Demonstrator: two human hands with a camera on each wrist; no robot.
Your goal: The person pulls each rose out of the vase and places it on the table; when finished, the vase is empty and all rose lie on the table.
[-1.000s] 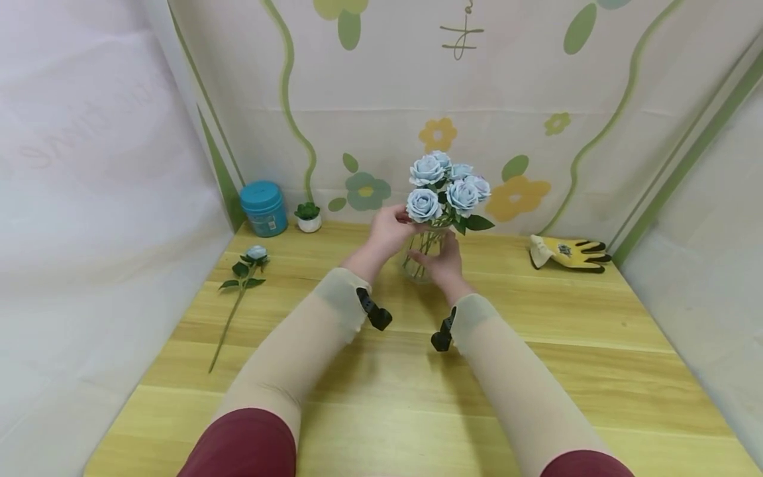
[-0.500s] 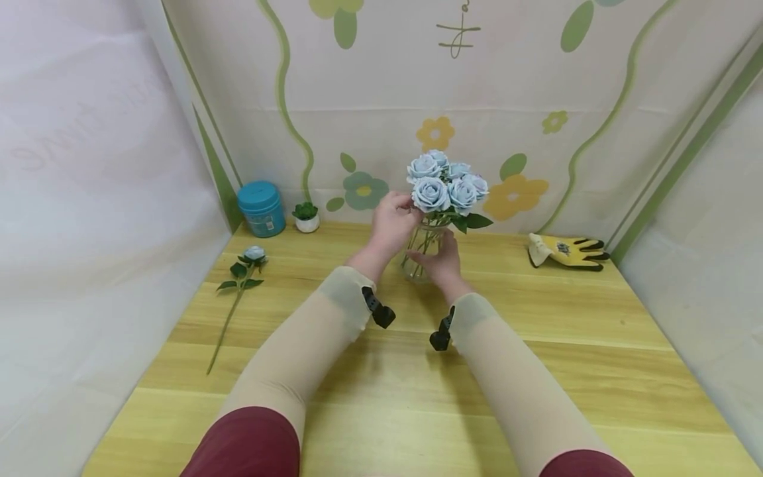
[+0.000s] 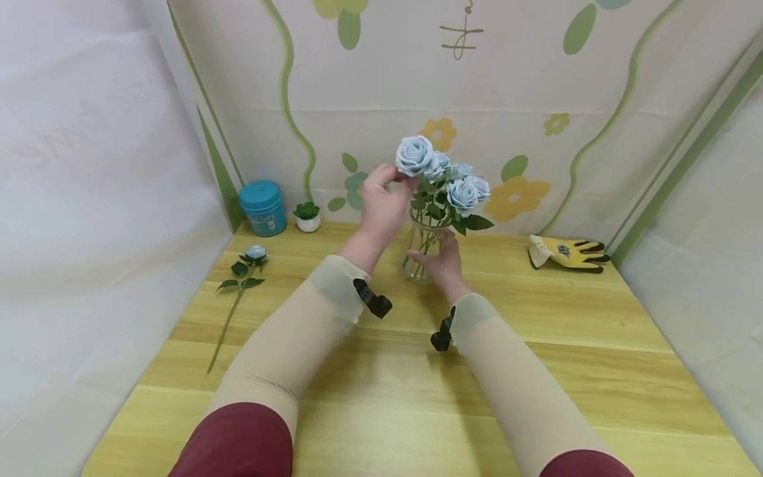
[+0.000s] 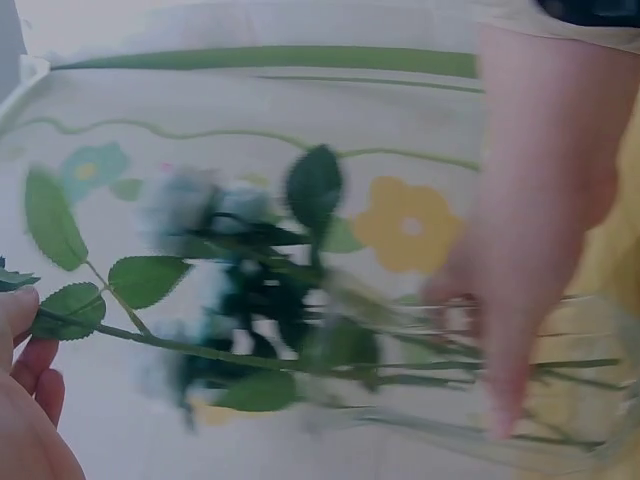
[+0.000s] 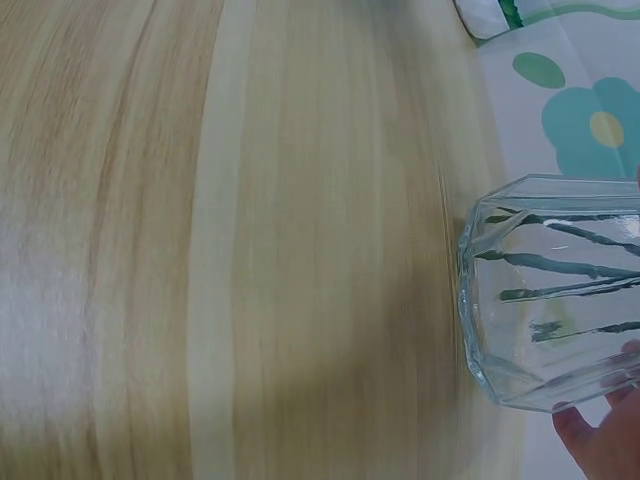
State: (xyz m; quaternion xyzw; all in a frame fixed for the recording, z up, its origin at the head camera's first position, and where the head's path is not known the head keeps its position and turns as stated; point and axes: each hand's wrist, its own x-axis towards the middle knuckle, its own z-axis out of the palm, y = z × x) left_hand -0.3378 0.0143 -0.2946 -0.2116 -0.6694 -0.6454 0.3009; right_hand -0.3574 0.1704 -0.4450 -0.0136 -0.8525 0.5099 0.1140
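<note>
A pale blue rose (image 3: 414, 156) stands higher than the others, and my left hand (image 3: 384, 205) pinches its stem just under the bloom. In the left wrist view this rose's long green stem (image 4: 215, 352) runs down into the clear glass vase (image 3: 425, 236). Low on the vase's side, my right hand (image 3: 444, 262) grips the glass with thumb and fingers. Several more blue roses (image 3: 463, 195) with dark leaves stick out of the vase. The right wrist view shows the faceted glass base and the stem ends (image 5: 560, 265) inside it.
One more blue rose (image 3: 256, 252) lies on the wooden table (image 3: 381, 397) at left. A blue lidded tub (image 3: 263, 209) and a small potted succulent (image 3: 307, 216) stand at the back left. A yellow and black glove (image 3: 569, 254) lies at the back right.
My left hand has risen and moved slightly left, drawing the front rose up above the other blooms. My right hand stays on the vase.
</note>
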